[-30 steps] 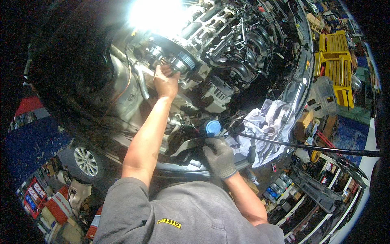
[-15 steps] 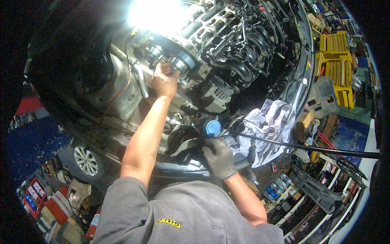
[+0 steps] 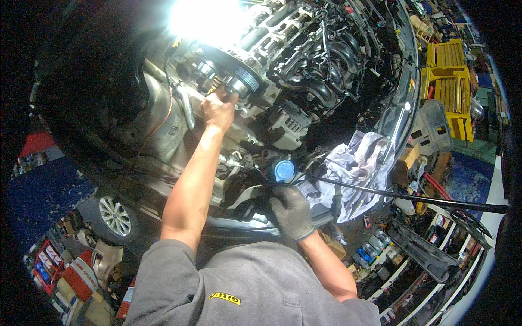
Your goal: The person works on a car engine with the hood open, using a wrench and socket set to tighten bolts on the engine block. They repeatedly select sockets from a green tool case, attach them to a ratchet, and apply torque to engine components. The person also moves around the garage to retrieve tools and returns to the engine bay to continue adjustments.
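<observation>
My left hand (image 3: 219,110) is bare and reaches into a car's engine bay. Its fingers are curled closed just below a ribbed pulley (image 3: 242,81) and a shiny round metal part beside it; what they grip, if anything, is too small to make out. My right hand (image 3: 292,211), in a grey knit glove, rests at the bay's front edge, just below a round blue cap (image 3: 284,171). Its fingertips are lost in shadow, so I cannot see whether they hold anything. An alternator (image 3: 292,126) sits between the pulley and the blue cap.
A crumpled whitish cloth (image 3: 356,174) lies over the front right edge, with a black rod (image 3: 413,195) across it. Dark curved intake pipes (image 3: 321,89) lie behind. A bright lamp (image 3: 206,22) glares at the top. Yellow racks (image 3: 451,89) and a shelf of bottles (image 3: 372,249) stand to the right.
My left hand has drawn back slightly toward me, its fingers more tightly curled near the pulley. The gloved right hand stays in nearly the same spot.
</observation>
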{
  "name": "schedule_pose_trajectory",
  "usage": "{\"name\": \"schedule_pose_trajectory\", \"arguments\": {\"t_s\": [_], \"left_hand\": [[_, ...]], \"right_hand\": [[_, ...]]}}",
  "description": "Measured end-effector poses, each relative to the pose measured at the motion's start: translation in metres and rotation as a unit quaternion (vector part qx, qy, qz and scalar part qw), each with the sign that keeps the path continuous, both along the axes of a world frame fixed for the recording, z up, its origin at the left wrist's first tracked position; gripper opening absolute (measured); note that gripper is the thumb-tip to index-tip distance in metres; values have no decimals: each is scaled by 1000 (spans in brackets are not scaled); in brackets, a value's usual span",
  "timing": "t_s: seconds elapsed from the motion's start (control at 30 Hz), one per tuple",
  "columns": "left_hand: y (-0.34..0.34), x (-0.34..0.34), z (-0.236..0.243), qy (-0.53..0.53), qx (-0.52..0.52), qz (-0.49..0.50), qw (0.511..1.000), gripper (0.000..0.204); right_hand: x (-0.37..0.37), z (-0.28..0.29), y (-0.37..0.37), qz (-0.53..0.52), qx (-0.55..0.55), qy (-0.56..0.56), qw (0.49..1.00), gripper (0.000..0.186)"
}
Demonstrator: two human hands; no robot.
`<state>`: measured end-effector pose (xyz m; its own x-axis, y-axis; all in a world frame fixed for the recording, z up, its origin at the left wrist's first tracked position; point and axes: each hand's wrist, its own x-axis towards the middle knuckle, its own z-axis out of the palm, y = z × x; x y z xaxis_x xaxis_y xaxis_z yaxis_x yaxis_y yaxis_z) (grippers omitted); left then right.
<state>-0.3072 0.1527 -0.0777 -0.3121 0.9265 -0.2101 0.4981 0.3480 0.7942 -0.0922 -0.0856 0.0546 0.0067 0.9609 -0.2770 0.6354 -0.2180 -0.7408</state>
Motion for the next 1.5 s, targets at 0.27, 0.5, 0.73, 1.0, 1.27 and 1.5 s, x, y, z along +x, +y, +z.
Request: {"name": "schedule_pose_trajectory", "arguments": {"t_s": [0.27, 0.5, 0.73, 1.0, 1.27, 1.5], "left_hand": [[-1, 0, -10, -6, 31, 9, 999, 48], [-2, 2, -13, -48, 31, 36, 998, 53], [2, -8, 8, -31, -53, -2, 998, 65], [2, 0, -1, -84, -2, 58, 995, 49], [1, 2, -9, -91, -1, 76, 993, 54], [0, 1, 0, -112, 16, 68, 991, 54]], "right_hand": [[-1, -2, 4, 10, 22, -1, 1000, 21], [-1, -5, 2, 11, 32, -7, 999, 20], [-1, -1, 7, 14, 17, -4, 1000, 20], [-1, 21, 76, 19, 122, 34, 992, 25], [-12, -8, 131, 24, 117, 5, 993, 24], [-16, -44, 166, -34, 141, -55, 988, 44]]}}
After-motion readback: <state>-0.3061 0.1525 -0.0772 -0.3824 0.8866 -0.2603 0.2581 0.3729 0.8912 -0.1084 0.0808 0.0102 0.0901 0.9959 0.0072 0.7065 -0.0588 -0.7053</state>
